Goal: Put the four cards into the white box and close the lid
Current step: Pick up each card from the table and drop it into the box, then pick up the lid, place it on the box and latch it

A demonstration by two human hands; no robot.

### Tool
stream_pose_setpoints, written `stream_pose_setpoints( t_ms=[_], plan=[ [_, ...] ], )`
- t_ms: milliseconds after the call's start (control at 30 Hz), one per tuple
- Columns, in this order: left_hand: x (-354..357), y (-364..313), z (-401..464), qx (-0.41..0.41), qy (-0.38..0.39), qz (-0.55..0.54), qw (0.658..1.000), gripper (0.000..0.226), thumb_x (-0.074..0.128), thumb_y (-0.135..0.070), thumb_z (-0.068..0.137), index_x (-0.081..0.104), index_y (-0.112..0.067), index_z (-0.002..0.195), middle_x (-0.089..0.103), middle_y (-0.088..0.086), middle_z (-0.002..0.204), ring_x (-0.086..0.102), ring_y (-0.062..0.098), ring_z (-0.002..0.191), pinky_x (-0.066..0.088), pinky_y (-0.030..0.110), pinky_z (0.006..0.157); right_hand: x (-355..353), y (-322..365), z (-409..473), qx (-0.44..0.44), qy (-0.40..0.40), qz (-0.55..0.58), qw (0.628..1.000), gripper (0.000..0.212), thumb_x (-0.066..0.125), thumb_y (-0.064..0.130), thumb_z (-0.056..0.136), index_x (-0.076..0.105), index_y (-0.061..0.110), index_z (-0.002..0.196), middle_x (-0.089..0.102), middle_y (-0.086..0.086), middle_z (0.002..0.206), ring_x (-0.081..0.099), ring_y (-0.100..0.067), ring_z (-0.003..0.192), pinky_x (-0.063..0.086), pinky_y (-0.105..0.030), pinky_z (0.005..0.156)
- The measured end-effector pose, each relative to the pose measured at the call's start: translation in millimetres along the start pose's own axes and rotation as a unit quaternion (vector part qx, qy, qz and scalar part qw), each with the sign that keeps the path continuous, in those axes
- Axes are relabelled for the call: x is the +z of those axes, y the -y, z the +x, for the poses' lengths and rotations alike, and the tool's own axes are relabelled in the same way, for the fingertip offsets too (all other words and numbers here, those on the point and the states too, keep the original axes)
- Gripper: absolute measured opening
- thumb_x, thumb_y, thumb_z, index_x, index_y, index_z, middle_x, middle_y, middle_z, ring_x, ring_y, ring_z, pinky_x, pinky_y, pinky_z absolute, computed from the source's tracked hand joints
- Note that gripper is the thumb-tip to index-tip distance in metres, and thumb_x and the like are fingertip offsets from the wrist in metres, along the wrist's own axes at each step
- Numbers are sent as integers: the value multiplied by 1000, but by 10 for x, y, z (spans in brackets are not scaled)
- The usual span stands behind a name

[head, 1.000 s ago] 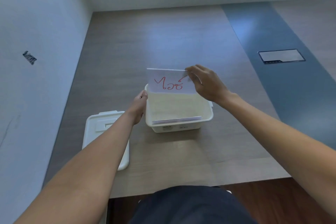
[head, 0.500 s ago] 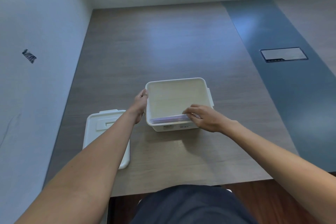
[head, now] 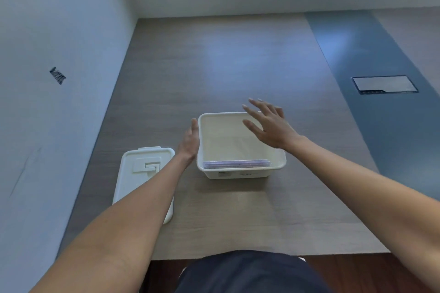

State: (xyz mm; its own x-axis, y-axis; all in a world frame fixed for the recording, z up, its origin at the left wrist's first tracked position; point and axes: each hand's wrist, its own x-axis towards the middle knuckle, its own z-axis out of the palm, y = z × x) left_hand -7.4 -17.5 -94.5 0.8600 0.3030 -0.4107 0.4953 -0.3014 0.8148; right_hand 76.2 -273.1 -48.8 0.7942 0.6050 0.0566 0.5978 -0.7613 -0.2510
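Note:
The white box (head: 240,171) stands open on the table in front of me. Several cards (head: 237,163) stand on edge inside it, against the near wall; only their top edges show. My left hand (head: 190,141) rests flat against the box's left wall. My right hand (head: 267,123) hovers above the box's far right part, fingers spread, holding nothing. The white lid (head: 145,173) lies flat on the table to the left of the box, partly under my left forearm.
The wooden table (head: 214,66) runs to the wall on the left and the window wall at the back. A dark blue strip (head: 371,54) with a flat cable hatch (head: 384,84) runs along the right. The near table edge is at my body.
My right hand lowered a card with red writing into the box against the near wall, let go, and has risen with fingers spread. My left hand stayed at the box's side.

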Motion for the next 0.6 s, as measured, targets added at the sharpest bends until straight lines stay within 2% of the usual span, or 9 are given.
stream_pose_setpoints(
  t_ms=[100,233,400,600],
  plan=[
    [-142,93,-103,30,-65,175,982,93,3,-77,91,24,-19,161,19,5,169,7,23,158,10,43,125,-14,-69,267,29,60,-34,997,63,24,57,100,22,26,155,15,-3,165,11,-24,152,13,-44,117],
    [-469,219,-277,12,-141,295,945,82,9,-71,96,18,-23,162,7,7,171,0,24,158,9,43,126,43,32,576,18,108,-68,992,68,18,60,98,14,24,156,7,-5,166,4,-25,153,9,-45,119],
    [-877,436,-533,-52,-193,339,919,75,12,-64,100,7,-24,163,-9,7,171,-13,23,157,-3,40,127,140,467,981,-25,136,-49,989,68,17,61,98,13,25,156,5,-5,166,2,-26,153,7,-45,120],
    [-1119,804,-916,-146,-232,302,913,77,10,-64,100,2,-21,163,-10,11,170,-13,25,157,-4,41,125,375,1107,1401,-102,181,-63,976,68,18,60,99,16,24,156,9,-8,165,6,-28,152,7,-46,120]
  ],
)
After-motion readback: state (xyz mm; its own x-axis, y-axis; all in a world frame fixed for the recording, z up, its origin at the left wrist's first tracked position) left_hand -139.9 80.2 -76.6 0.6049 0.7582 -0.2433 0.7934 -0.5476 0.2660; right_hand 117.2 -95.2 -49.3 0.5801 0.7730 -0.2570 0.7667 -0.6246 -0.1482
